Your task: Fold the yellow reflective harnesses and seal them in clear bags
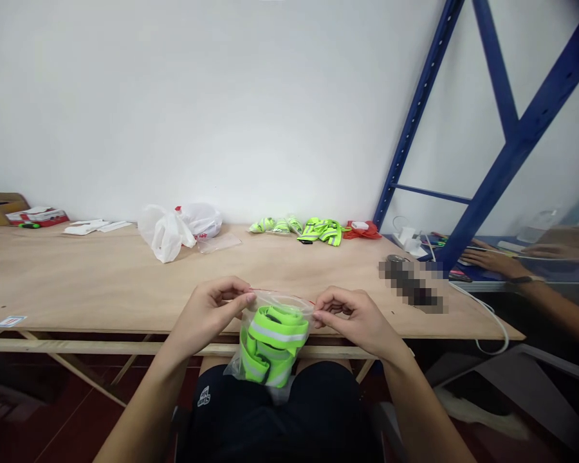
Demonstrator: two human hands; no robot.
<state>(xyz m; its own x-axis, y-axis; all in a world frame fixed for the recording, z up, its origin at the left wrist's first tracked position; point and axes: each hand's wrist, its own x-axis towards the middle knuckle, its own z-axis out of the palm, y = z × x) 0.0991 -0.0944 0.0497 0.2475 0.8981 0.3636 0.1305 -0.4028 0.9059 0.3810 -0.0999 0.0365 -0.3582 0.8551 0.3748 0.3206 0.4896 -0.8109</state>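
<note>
A clear zip bag (pixel 236 365) with a red line along its top edge hangs over my lap at the table's front edge. Inside it lies a rolled neon-green reflective strap (pixel 275 344) with silvery stripes. My left hand (pixel 222 305) pinches the bag's upper left corner between thumb and fingers. At the upper right corner, my right hand (pixel 345 312) is closed on the bag in the same way. Between the two hands the top edge is stretched nearly straight. Whether the seal is closed I cannot tell.
Along the wall lie white plastic bags (pixel 166 231), bagged green straps (pixel 280 224), a loose green reflective strap bundle (pixel 321 230) and a red bundle (pixel 361 229). A blue metal frame (pixel 492 173) rises at right, near a white cable (pixel 487 312). Beyond it, another person's arm (pixel 531 276) rests.
</note>
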